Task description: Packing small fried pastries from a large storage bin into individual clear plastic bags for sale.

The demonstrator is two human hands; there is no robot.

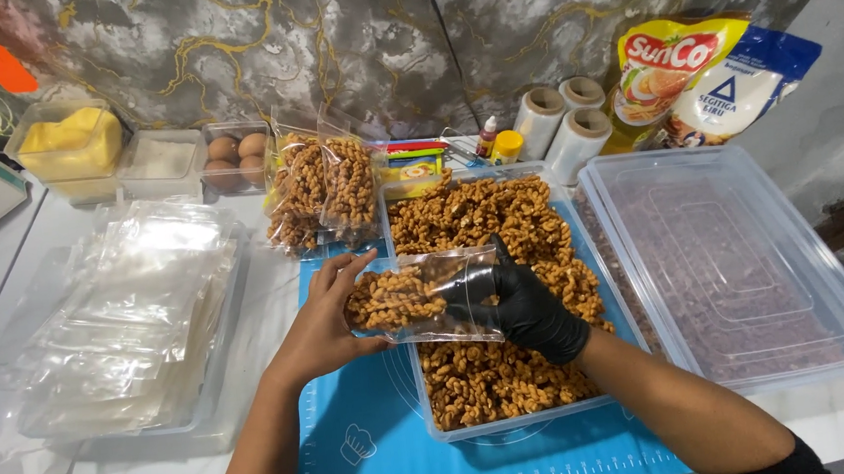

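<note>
Two hands grasp one clear bag (425, 297) of brown snacks over the snack-filled tub (486, 224): bare left hand (326, 320) at its end, black-gloved right hand (523, 304) inside its mouth; two filled bags (326, 186) stand behind; three film rolls (561, 116); three eggs (238, 157).

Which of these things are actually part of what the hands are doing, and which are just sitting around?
In use:
left hand
gloved right hand
clear bag of snacks
snack tub
filled bags
empty bag stack

Lying about:
eggs
film rolls
lidded tub
flour pouches
</note>
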